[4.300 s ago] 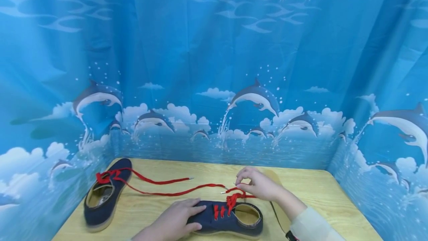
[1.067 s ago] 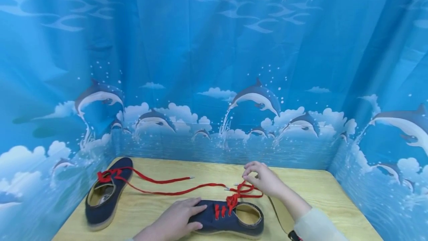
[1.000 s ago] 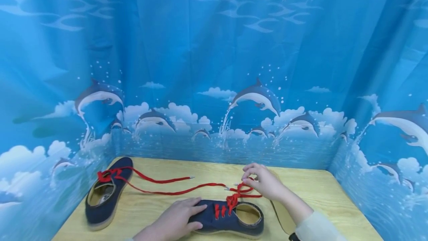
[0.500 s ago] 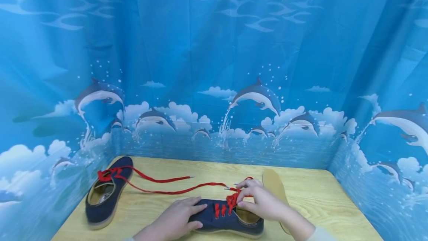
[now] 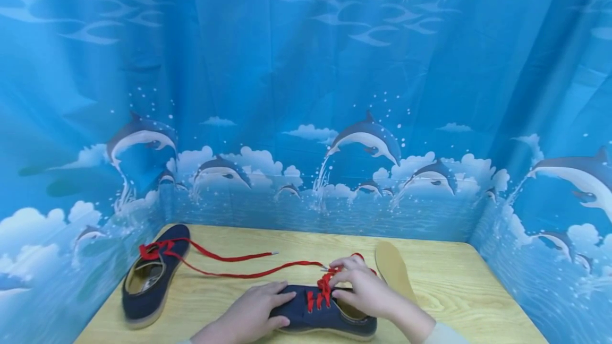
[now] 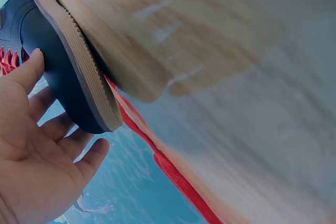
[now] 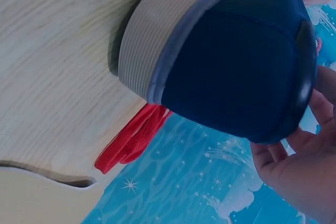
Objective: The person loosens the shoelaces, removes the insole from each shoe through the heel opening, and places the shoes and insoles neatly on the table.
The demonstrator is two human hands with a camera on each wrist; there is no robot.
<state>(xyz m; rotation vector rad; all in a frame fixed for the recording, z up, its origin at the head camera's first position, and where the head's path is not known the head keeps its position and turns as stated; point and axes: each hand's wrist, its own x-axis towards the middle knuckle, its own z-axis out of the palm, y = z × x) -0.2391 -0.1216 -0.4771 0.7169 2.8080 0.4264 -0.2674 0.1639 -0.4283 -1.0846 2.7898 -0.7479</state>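
A navy canvas shoe (image 5: 306,320) with a light rubber sole lies sideways on the table, toe to the left. My left hand (image 5: 246,312) holds its toe; the left wrist view shows the thumb (image 6: 32,69) on the upper and the fingers round the far side. My right hand (image 5: 365,290) is over the shoe's opening, its curled fingers and thumb pinching at the knotted red shoelace (image 5: 324,283) by the tongue. In the right wrist view the heel (image 7: 231,66) hides those fingertips. Loops of the red lace (image 7: 131,140) hang beyond the shoe.
At the left stands a matching navy shoe (image 5: 178,235), its two long red laces (image 5: 239,276) stretching right across the wooden table (image 5: 459,291). A tan insole (image 5: 393,267) lies behind my right forearm. A blue dolphin-print curtain (image 5: 268,94) encloses the table's back and sides.
My right hand has come down from the raised lace loops to the knot by the tongue, and the knot has shifted slightly left. The insole is more exposed. My left hand stays put.
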